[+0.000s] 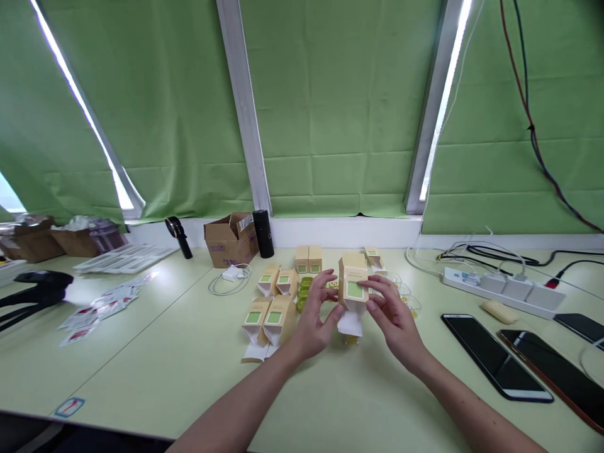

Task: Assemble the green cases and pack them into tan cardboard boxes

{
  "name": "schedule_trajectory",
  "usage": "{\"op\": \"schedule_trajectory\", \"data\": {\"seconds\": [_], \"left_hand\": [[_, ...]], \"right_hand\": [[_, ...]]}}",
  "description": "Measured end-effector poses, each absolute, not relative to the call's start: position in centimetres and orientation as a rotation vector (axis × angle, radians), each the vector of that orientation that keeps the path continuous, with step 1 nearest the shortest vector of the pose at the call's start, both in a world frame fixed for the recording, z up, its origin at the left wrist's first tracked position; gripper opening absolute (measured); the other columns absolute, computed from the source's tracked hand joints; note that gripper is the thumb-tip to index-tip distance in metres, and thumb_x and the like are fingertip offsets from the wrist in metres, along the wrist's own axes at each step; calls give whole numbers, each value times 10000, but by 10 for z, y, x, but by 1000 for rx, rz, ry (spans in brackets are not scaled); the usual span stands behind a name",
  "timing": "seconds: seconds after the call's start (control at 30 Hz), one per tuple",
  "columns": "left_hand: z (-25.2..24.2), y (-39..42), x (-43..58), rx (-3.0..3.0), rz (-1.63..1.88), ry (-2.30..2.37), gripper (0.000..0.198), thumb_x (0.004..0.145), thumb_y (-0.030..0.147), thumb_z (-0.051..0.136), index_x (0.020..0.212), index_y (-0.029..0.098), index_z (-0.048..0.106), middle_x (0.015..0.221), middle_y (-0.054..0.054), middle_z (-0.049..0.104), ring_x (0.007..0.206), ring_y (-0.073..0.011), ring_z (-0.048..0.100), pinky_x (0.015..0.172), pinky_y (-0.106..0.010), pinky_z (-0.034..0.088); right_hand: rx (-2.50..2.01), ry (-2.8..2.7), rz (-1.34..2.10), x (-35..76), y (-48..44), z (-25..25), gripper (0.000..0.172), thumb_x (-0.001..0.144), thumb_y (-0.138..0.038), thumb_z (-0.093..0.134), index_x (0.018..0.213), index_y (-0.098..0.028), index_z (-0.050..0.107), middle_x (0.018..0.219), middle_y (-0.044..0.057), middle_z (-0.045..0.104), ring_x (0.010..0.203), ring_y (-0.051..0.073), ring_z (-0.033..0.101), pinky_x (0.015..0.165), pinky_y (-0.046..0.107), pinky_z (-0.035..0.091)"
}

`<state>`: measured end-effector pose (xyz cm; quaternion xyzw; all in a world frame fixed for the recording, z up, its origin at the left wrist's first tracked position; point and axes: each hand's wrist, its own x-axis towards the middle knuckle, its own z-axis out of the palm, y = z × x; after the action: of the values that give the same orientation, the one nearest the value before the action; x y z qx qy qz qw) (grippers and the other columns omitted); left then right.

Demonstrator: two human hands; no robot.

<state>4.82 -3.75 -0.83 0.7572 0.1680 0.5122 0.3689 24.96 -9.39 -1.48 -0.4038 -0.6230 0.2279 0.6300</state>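
Note:
A small tan box [355, 277] with a green label and a white flap hanging down is in front of me, above the table. My right hand [394, 318] grips its right side with thumb and fingers. My left hand [318, 318] is at its left side, fingers apart and curved beside the box. Below the flap a bit of yellow shows. Similar tan boxes [279, 318] lie to the left with flaps out, and two upright boxes [308, 258] stand behind. Green round pieces [302, 292] sit beside my left hand, and clear round pieces [413, 303] lie behind my right hand.
On the right are phones [495, 355] and a power strip [504, 290] with cables. A cardboard box [230, 240], a black cylinder [263, 234] and a white charger [233, 273] are at the back. Packets [106, 305], a white tray [126, 258] and a small fan [179, 236] are left.

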Motion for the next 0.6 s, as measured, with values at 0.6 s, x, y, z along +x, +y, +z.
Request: {"op": "schedule_trajectory", "data": {"seconds": [0.6], "left_hand": [[-15,-28,56,1864,1440,469,292,993,265,678,1283,244,648,1435,-126,475,1098,-198,677,975,-402,613]], "right_hand": [[-893,-1452,647,250,-96,-15,376,1047,-501,577,1382,-364,678,1473,103,452,1032,216,720,998,445,622]]}}
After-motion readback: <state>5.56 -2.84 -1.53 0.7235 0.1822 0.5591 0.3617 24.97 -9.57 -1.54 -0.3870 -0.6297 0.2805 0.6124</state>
